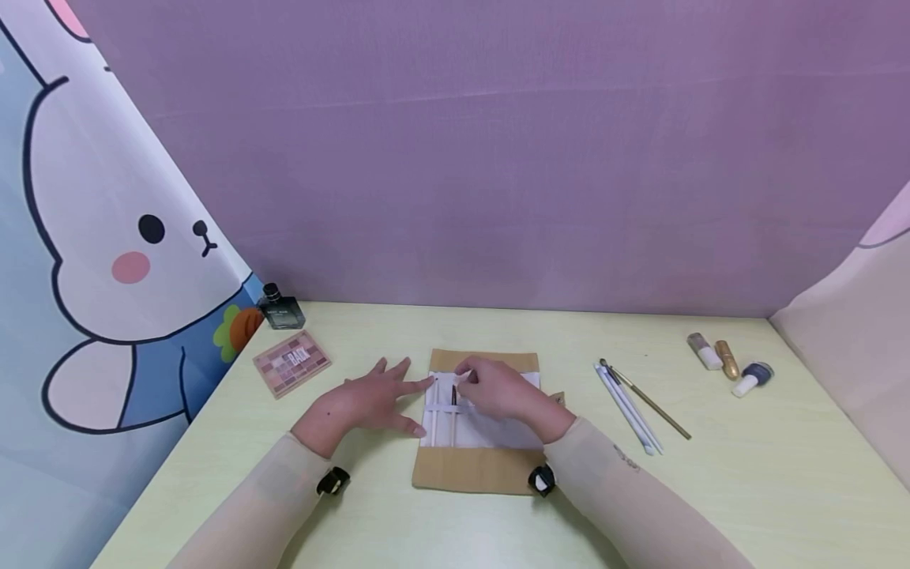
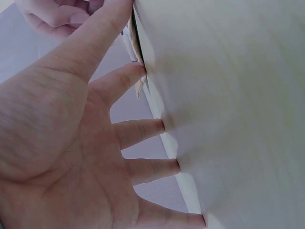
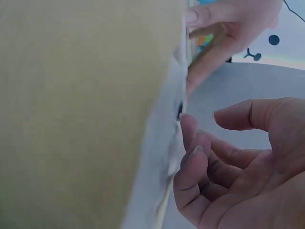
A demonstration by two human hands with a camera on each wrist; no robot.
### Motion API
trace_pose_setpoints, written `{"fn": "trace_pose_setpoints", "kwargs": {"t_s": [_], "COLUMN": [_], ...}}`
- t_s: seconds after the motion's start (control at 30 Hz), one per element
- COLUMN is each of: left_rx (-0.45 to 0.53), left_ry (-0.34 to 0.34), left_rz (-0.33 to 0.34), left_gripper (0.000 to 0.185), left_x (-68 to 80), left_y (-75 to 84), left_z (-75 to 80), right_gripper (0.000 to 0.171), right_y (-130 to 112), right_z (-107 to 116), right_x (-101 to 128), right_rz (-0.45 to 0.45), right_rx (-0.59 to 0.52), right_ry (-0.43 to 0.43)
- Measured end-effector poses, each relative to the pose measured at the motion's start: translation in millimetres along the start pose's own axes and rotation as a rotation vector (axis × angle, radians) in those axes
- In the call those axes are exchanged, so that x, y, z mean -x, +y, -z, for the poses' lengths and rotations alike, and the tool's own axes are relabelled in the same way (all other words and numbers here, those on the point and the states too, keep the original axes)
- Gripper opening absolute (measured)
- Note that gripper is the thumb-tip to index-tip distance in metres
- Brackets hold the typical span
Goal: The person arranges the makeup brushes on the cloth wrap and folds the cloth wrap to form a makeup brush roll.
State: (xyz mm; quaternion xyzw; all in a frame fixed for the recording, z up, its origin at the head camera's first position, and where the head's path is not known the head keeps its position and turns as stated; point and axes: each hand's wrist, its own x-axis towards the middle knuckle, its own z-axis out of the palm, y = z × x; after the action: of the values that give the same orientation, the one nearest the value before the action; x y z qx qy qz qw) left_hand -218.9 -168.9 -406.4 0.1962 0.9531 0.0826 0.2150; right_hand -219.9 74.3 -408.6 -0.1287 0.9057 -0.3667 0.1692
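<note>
Brushes sit in the roll. Left hand presses it, fingers spread; right hand pinches a brush tip. Next, I judge: seat it under the band.

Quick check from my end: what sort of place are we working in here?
Likely a staged makeup or vanity desk: a pale tabletop bears an eyeshadow palette, small cosmetic bottles and a brush roll, with purple and cartoon-rabbit backdrops hung round it.

The right hand covered the brush roll's middle; whatever its fingertips pinched stayed too small to tell.
</note>
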Motion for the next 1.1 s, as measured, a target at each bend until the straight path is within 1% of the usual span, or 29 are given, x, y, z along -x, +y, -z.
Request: {"fn": "trace_pose_setpoints", "kwargs": {"t_s": [0.13,0.27,0.47,0.6,0.7,0.87,0.97,1.1], "left_rx": [0.007,0.012,0.016,0.016,0.014,0.027,0.033,0.035], "left_ry": [0.000,-0.004,-0.001,-0.001,-0.002,-0.002,-0.002,-0.004], "left_rz": [-0.004,0.001,-0.008,-0.006,-0.009,-0.009,-0.007,-0.012], "left_gripper": [0.093,0.093,0.094,0.095,0.095,0.095,0.095,0.096], "left_x": [1.1,2.5,3.0,3.2,2.9,2.2,1.7,1.9], "left_y": [0.6,2.3,1.4,-0.6,-1.4,-0.8,0.0,1.0], "left_z": [0.8,2.1,2.5,2.4,2.4,2.2,1.9,1.9], "right_gripper": [0.035,0.036,0.039,0.041,0.042,0.043,0.044,0.043], "right_y": [0.3,4.9,21.1,33.2,45.6,69.7,83.2,99.3], "right_z": [14.3,32.9,61.1,76.5,87.2,98.3,101.1,105.2], "right_x": [7.1,14.7,24.6,31.8,38.4,49.1,54.7,63.3], "right_rz": [0.015,0.023,0.039,0.021,0.016,0.004,-0.020,-0.036], "right_rx": [-0.005,-0.036,-0.053,-0.058,-0.066,-0.067,-0.041,-0.009], "right_ry": [0.048,0.082,0.107,0.126,0.156,0.255,0.317,0.366]}}
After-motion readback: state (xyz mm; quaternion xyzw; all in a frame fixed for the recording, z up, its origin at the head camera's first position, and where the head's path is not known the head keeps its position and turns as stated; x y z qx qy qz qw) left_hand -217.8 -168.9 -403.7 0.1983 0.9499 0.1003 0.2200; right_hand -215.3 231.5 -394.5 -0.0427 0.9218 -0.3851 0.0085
